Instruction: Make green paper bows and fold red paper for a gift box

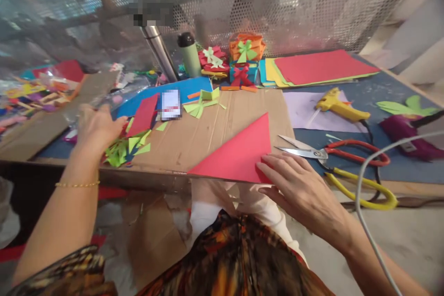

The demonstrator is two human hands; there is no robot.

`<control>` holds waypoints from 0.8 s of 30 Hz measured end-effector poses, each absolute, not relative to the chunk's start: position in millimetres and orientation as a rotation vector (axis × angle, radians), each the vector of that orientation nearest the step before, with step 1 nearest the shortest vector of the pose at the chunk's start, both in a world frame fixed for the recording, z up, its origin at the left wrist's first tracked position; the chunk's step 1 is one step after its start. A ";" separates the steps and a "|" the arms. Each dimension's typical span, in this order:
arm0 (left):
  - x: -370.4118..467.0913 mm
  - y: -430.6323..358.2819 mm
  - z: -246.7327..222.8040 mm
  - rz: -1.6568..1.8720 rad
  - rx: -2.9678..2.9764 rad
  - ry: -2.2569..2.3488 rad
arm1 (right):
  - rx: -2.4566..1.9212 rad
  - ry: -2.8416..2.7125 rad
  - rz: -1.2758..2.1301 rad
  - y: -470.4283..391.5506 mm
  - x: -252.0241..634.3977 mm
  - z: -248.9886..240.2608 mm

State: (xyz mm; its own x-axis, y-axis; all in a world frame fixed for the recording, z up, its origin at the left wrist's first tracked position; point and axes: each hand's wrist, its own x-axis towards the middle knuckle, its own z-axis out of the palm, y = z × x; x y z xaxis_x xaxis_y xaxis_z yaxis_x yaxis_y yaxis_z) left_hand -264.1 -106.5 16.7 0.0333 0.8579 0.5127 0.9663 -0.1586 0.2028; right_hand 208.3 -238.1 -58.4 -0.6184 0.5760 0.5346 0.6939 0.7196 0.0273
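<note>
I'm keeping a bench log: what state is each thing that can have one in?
Scissors: open, blades apart
Glue gun: lying on its side; on or off unclear
Green bottle: upright, lid on
Red triangle: folded or cut, unclear
Large sheets: stacked, red on top
Green scraps: loosely piled
Right hand: touching the triangle
Left hand: grip unclear

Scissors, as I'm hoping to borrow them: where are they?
The red-and-yellow-handled scissors lie right of centre in the head view, between the right hand and yellow glue gun.
</note>
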 end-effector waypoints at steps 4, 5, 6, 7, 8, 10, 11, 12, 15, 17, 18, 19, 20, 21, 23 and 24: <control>-196.9 -152.4 15.9 -0.767 -2.109 -1.613 | -0.907 -2.407 -0.330 -237.5 205.1 -53.8; -175.0 -165.4 13.1 -0.767 -2.336 -1.459 | -0.898 -2.390 -0.343 -236.6 204.0 -52.7; -153.4 -177.9 9.5 -0.728 -2.541 -1.288 | -0.894 -2.372 -0.355 -235.4 202.9 -51.6; -133.0 -189.2 5.2 -0.666 -2.695 -1.116 | -0.891 -2.354 -0.359 -234.0 201.7 -50.5; -114.8 -198.5 0.5 -0.610 -2.798 -0.997 | -0.884 -2.333 -0.353 -232.4 200.5 -49.5; -86.9 -209.2 -8.6 -0.616 -2.835 -0.824 | -0.846 -2.274 -0.316 -229.2 198.1 -47.6; -77.5 -210.4 -12.3 -0.627 -2.834 -0.773 | -0.816 -2.234 -0.288 -227.5 196.8 -46.8; -70.8 -209.5 -15.3 -0.657 -2.822 -0.734 | -0.786 -2.189 -0.261 -225.8 195.6 -46.0; -61.8 -200.4 -19.9 -0.783 -2.798 -0.681 | -0.722 -2.079 -0.201 -220.3 193.1 -44.4; -60.6 -195.1 -20.4 -0.863 -2.811 -0.706 | -0.733 -2.027 -0.178 -217.0 193.1 -44.2; -60.5 -193.4 -20.2 -0.904 -2.824 -0.753 | -0.763 -1.994 -0.177 -215.8 193.9 -44.4; -60.8 -192.1 -19.7 -0.950 -2.833 -0.822 | -0.805 -1.954 -0.183 -215.2 195.3 -44.8; -61.3 -190.9 -18.9 -0.999 -2.831 -0.918 | -0.857 -1.910 -0.194 -215.3 197.4 -45.4; -62.3 -189.7 -17.7 -1.047 -2.807 -1.035 | -0.912 -1.869 -0.206 -216.3 200.5 -46.2; -65.3 -185.8 -14.0 -1.102 -2.711 -1.289 | -1.003 -1.824 -0.223 -220.8 209.3 -48.4; -67.2 -183.0 -11.7 -1.106 -2.652 -1.407 | -1.045 -1.817 -0.232 -224.1 215.1 -49.9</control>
